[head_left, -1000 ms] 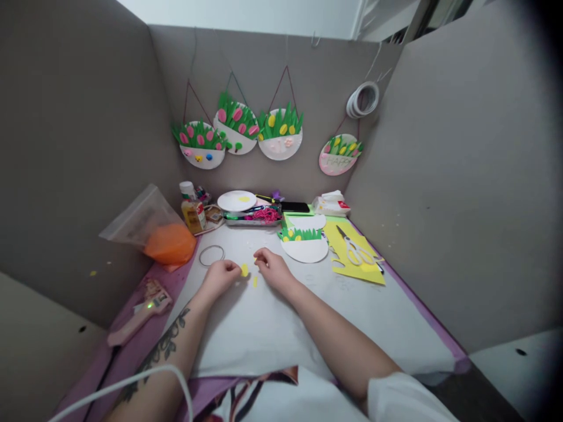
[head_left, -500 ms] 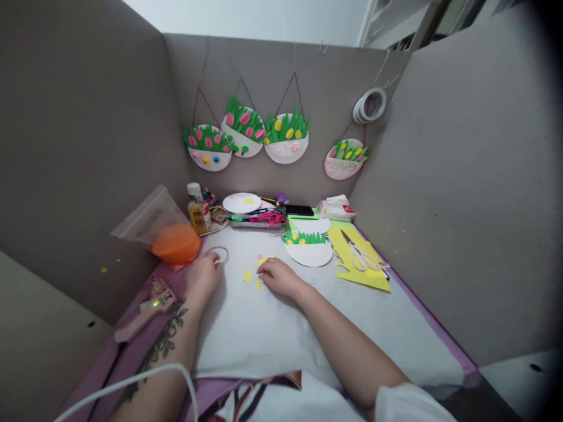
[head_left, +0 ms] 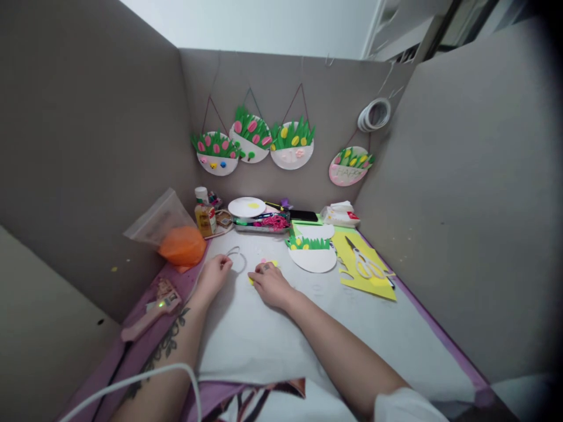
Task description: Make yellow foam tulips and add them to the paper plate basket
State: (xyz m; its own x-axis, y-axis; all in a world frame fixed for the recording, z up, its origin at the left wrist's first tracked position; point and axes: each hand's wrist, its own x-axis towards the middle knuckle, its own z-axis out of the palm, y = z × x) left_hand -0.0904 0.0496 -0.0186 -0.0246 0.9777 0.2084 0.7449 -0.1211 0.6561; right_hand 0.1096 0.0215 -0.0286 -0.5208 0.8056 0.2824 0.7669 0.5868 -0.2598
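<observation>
My left hand grips a thin tape ring and tilts it up off the white work mat. My right hand lies flat on the mat, its fingers over small yellow paper cut-outs. A tiny pink and yellow piece lies just beyond its fingertips. Further right rests a white half plate with green paper grass and yellow tulips.
Scissors lie on a yellow sheet at the right. A pink glue gun and a bag with an orange thing are at the left. A glue bottle, a tray of bits and a phone line the back wall.
My left hand left the yellow pieces, reached left to the tape ring and lifted one side. My right hand settled flat over the cut-outs. The camera view shifted slightly.
</observation>
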